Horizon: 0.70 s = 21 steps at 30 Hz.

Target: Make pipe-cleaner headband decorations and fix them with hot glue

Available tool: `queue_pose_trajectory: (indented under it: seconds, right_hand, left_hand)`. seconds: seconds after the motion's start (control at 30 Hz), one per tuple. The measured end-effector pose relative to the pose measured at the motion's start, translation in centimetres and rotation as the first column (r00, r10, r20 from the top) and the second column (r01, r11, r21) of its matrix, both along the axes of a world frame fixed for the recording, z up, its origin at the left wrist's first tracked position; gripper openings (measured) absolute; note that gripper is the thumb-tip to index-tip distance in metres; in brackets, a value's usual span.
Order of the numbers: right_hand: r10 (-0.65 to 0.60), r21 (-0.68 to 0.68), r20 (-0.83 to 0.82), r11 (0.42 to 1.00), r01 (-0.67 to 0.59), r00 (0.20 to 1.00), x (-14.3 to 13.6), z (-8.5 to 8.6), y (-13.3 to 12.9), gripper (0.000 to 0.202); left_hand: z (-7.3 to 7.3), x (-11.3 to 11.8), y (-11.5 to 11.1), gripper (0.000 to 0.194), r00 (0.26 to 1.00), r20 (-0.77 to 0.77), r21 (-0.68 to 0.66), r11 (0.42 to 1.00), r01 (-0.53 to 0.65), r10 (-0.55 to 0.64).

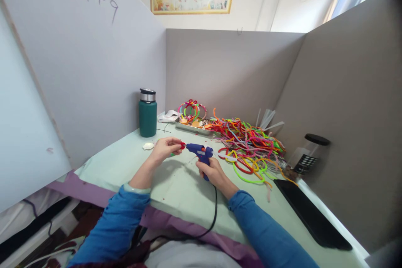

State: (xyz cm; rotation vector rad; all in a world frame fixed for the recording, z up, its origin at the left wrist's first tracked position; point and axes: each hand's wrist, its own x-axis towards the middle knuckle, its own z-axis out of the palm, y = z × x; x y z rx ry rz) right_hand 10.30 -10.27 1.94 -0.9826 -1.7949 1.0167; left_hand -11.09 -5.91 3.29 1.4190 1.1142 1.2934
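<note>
My right hand is wrapped round the handle of a blue hot glue gun, its nozzle pointing left. A clear glue stick sticks out of the gun's back end. Between the fingertips of my left hand is a small red piece, too small to make out its kind. The nozzle is at or very close to this red piece; whether they touch I cannot tell. A bit of green shows just below my left fingers. To the left of that hand lies a small white item on the table.
A green bottle stands at the back left. Behind my hands is a tray with colourful rings and small pieces. Many pipe cleaners pile up at the right, near a clear jar and a black flat object. Partitions enclose the table.
</note>
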Motion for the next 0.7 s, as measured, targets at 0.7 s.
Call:
queue_pose_trajectory:
  seconds: [0.7]
  right_hand:
    - [0.007, 0.018, 0.067, 1.000, -0.008, 0.998, 0.23, -0.57, 0.37, 0.032]
  left_hand:
    - [-0.13, -0.02, 0.35, 0.040, 1.000, -0.003, 0.007, 1.000, -0.016, 0.016]
